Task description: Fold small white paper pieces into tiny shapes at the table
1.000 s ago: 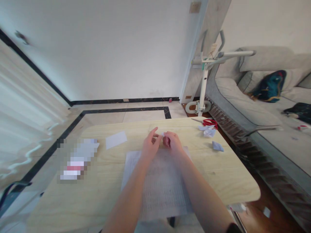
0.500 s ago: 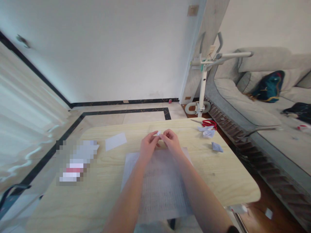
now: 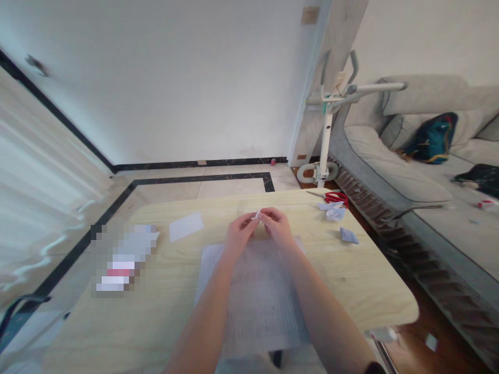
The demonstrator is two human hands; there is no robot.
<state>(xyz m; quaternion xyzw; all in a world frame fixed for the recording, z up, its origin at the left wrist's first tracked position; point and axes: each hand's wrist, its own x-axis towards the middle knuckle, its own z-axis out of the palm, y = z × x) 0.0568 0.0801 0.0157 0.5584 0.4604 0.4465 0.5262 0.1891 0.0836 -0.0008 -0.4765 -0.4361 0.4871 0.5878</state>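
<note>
My left hand (image 3: 238, 234) and my right hand (image 3: 275, 224) meet above the far middle of a light wooden table (image 3: 175, 291). Both pinch a tiny folded piece of white paper (image 3: 258, 214) between their fingertips. Under my forearms lies a large white sheet with faint print (image 3: 253, 301). A small blank white card (image 3: 186, 226) lies to the left of my hands.
Red-handled scissors (image 3: 334, 197) and paper scraps (image 3: 332, 209) lie at the table's far right, with a folded bluish scrap (image 3: 349, 236) nearer. A blurred-out patch (image 3: 122, 257) sits at left. A grey sofa (image 3: 409, 171) and a white scooter-like frame (image 3: 325, 130) stand at right.
My left fingers, spread a second ago, have closed onto the small paper piece together with my right hand. Both hands stay at the same spot.
</note>
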